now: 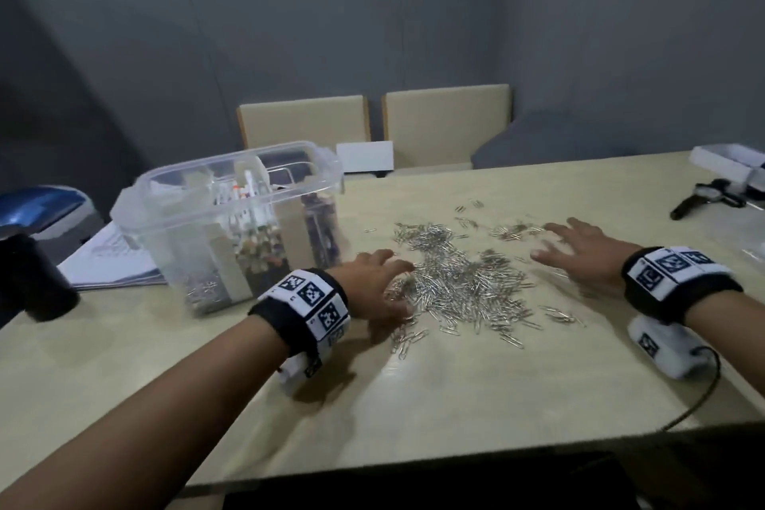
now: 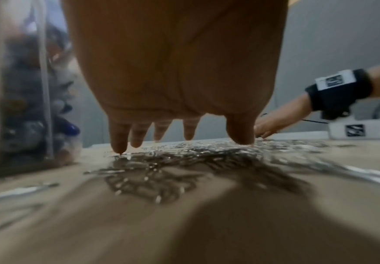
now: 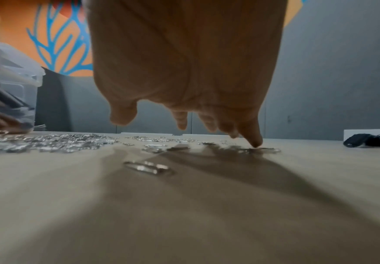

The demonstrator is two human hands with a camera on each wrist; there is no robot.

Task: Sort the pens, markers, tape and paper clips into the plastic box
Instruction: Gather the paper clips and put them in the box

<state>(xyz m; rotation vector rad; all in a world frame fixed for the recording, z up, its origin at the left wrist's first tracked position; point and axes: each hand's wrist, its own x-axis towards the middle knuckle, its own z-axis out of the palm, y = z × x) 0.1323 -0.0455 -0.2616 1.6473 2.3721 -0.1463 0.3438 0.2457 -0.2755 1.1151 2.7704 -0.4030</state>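
Note:
A heap of silver paper clips (image 1: 463, 282) (image 2: 184, 155) (image 3: 48, 141) lies spread over the middle of the beige table (image 1: 455, 393). The clear plastic box (image 1: 248, 155) (image 2: 26, 89) (image 3: 10, 71) stands open to its left, with pens and markers (image 1: 256, 228) upright inside and some clips (image 1: 205, 288) in its front compartment. My left hand (image 1: 397, 282) (image 2: 179, 132) arches over the heap's left edge, fingertips down on the clips. My right hand (image 1: 575, 244) (image 3: 184, 123) lies spread at the heap's right side, little finger touching a clip. Neither hand grips anything that I can see.
Papers (image 1: 111, 261) and a black cylinder (image 1: 33, 277) lie left of the box. A black tool (image 1: 703, 199) and a white box (image 1: 728, 166) sit at the far right. Two chairs (image 1: 302, 120) stand behind the table. Loose clips (image 3: 148, 167) dot the near right.

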